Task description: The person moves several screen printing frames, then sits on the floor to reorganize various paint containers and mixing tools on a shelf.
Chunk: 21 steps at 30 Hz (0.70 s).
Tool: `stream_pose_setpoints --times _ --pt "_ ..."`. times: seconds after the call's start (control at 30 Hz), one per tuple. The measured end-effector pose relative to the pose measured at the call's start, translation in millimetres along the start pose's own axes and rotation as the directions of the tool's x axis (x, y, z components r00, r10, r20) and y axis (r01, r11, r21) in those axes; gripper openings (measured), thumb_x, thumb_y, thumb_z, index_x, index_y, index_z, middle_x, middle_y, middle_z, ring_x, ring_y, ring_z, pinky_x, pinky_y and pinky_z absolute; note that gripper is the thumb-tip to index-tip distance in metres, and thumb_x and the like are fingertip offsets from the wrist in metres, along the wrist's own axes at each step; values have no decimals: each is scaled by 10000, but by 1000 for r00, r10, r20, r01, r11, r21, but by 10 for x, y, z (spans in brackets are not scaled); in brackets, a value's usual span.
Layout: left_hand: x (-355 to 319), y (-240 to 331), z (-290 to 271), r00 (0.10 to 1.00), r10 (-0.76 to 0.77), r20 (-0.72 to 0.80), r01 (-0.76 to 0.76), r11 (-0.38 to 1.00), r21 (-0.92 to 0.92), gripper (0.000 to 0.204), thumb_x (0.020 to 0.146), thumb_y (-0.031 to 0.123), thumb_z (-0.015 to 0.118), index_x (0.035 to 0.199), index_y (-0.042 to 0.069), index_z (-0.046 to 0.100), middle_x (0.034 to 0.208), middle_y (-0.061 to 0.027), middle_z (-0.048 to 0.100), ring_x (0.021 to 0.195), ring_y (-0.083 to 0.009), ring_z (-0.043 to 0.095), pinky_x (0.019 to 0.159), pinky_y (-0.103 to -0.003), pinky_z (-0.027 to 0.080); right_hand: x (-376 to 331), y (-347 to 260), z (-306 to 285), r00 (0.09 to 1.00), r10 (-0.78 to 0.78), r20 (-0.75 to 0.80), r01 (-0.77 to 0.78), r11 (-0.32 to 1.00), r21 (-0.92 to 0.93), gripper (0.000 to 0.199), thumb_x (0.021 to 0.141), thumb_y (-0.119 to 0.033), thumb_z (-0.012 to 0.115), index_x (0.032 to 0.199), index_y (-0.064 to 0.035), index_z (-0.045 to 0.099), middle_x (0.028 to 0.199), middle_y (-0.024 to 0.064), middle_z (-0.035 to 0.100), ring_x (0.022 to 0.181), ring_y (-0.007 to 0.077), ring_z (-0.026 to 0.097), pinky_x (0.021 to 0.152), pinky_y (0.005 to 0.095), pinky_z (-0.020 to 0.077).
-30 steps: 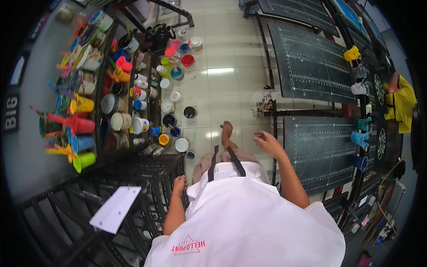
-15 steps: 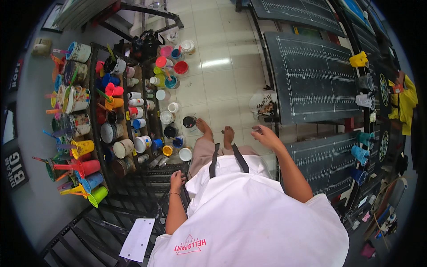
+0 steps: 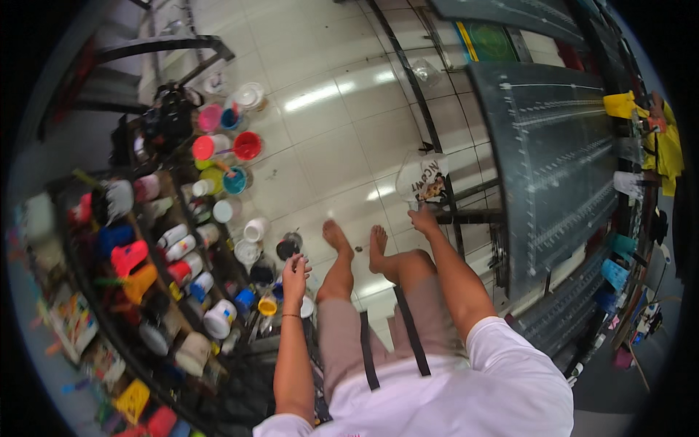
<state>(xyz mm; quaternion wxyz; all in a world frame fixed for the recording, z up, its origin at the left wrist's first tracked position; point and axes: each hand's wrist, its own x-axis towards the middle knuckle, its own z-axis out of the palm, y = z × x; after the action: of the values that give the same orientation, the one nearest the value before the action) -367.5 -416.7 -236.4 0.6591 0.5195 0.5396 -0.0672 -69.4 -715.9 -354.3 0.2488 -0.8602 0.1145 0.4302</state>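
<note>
My left hand (image 3: 295, 277) hangs in the air with its fingers loosely bent and apart, and I see nothing in it. Behind it in the picture are the paint tubs on the floor, among them a dark-topped tub (image 3: 289, 247). My right hand (image 3: 422, 218) is held low in front of me, its fingers loosely spread and no object visible in them. Just past its fingertips is a clear plastic bag (image 3: 424, 179) with dark print, beside the black table frame. Whether the fingers touch the bag I cannot tell.
Shelves on the left hold many paint tubs and bottles, such as an orange tub (image 3: 140, 282). Open pots, including a red pot (image 3: 247, 146), stand on the tiled floor (image 3: 320, 138). Dark printing boards (image 3: 557, 167) on black frames line the right; a yellow cloth (image 3: 666, 156) hangs beyond.
The view has turned and tilted, with more floor and my legs showing. My left hand has come forward beside the floor tubs. My right hand now appears close by the plastic bag.
</note>
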Motion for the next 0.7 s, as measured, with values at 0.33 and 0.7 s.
stream_pose_setpoints --times 0.33,0.7 --pt "1470 -234 942 975 176 135 -171 984 -48 319 973 176 511 1226 -17 540 1128 -133 626 950 -190 621 844 -316 497 3185 1451 9 921 -306 239 358 431 -828 611 743 -411 730 1263 -136 565 1329 220 521 1236 365 495 1023 502 387" --pt "1306 -427 1050 989 92 114 -82 992 -92 299 982 179 502 1218 -1 548 1116 -106 625 962 -166 604 832 -298 492 1679 660 92 804 -289 -520 467 848 250 298 890 -170 589 1054 78 592 980 184 613 816 290 638 758 359 497"
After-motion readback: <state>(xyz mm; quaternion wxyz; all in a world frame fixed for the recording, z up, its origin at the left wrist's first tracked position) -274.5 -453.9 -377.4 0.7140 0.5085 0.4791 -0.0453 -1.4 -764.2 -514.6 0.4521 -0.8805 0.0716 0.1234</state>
